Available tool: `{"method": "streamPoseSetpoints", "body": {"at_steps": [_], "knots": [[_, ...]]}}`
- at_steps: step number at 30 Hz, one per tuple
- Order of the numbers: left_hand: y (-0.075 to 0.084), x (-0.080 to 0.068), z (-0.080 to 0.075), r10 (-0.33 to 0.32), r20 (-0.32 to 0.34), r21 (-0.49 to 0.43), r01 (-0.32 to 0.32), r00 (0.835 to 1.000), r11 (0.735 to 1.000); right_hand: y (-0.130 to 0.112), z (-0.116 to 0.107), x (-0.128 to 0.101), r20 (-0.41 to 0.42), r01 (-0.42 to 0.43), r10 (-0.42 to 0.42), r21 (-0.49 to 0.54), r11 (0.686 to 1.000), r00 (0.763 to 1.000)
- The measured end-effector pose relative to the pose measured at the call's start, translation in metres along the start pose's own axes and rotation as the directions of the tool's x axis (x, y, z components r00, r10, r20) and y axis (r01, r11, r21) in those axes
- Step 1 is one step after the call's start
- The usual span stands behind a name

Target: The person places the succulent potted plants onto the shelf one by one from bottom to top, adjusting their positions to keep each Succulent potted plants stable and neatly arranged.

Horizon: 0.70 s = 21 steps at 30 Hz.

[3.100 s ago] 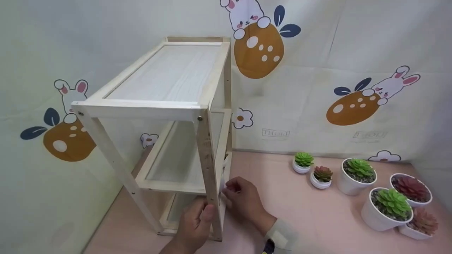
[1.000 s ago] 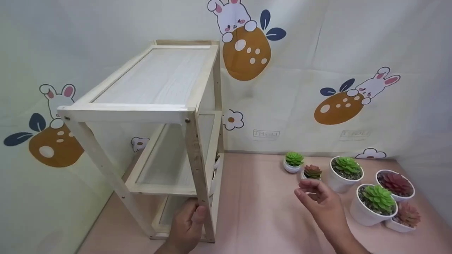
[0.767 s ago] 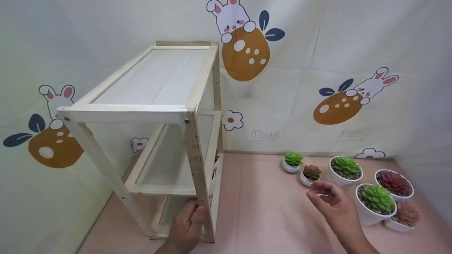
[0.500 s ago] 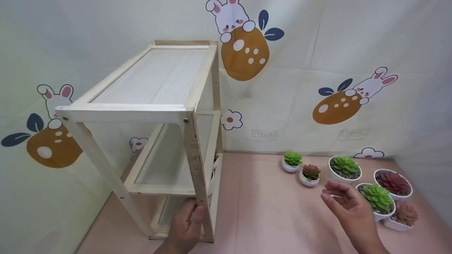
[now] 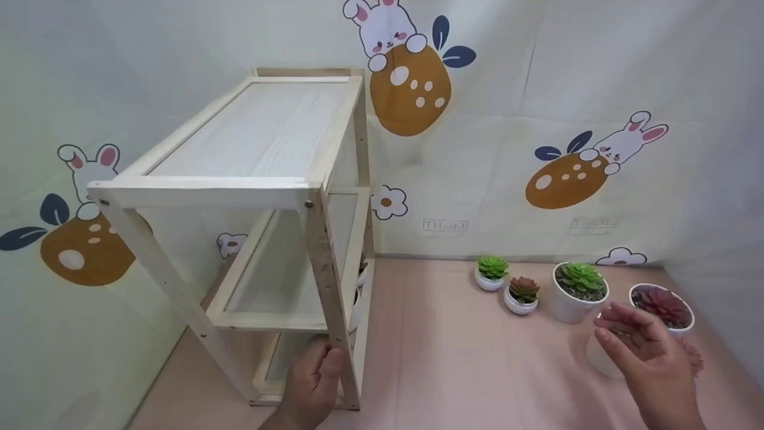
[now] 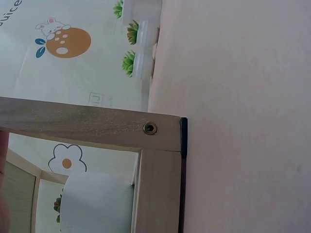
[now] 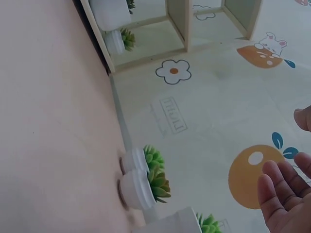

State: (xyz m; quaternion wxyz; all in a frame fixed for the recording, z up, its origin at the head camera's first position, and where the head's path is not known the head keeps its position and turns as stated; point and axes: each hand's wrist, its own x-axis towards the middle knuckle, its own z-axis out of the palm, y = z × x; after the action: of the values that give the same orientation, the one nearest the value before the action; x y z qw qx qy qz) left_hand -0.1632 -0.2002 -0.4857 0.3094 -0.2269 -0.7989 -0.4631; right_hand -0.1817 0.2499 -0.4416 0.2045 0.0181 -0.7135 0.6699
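My left hand [image 5: 313, 376] grips the front right leg of a pale wooden three-tier shelf [image 5: 331, 280] low down. In the left wrist view only a sliver of a finger [image 6: 3, 213] shows at the edge, beside the leg [image 6: 87, 121]. My right hand [image 5: 659, 358] holds nothing, its fingers loosely bent and thumb apart. In the head view it overlaps a white pot [image 5: 603, 355], hiding the plant in it, and part of a pink succulent [image 5: 693, 358]. Thumb and fingers [image 7: 284, 194] are spread apart in the right wrist view.
Two small potted succulents, one green [image 5: 492, 269] and one reddish [image 5: 524, 291], stand near the back wall. Beside them are a larger green one [image 5: 580, 286] and a dark red one [image 5: 662, 306]. White pots [image 7: 109, 12] stand on the shelf's bottom tier. Pink cloth [image 5: 441, 346] covers the table.
My right hand has left the shelf's right side and moved right across the table to the larger pots. The left hand keeps its grip on the leg. The head view has shifted slightly.
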Motion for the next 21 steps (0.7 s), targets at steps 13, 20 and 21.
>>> {"method": "streamPoseSetpoints", "body": {"at_steps": [13, 20, 21], "knots": [[-0.001, -0.001, 0.001, -0.017, -0.005, -0.009, 0.017, 1.000, 1.000, 0.014, -0.049, -0.002, -0.204, 0.017, 0.004, 0.101, 0.995, 0.979], [0.001, -0.001, 0.000, -0.042, 0.022, -0.013, 0.042, 0.999, 0.999, 0.015, -0.062, 0.004, -0.431, -0.105, 0.097, 0.007, 0.994, 0.897], [0.002, -0.001, 0.000, -0.038, 0.020, -0.015, 0.038, 0.999, 0.999, 0.016, -0.065, 0.005, -0.450, -0.087, 0.085, 0.017, 0.996, 0.889]]}}
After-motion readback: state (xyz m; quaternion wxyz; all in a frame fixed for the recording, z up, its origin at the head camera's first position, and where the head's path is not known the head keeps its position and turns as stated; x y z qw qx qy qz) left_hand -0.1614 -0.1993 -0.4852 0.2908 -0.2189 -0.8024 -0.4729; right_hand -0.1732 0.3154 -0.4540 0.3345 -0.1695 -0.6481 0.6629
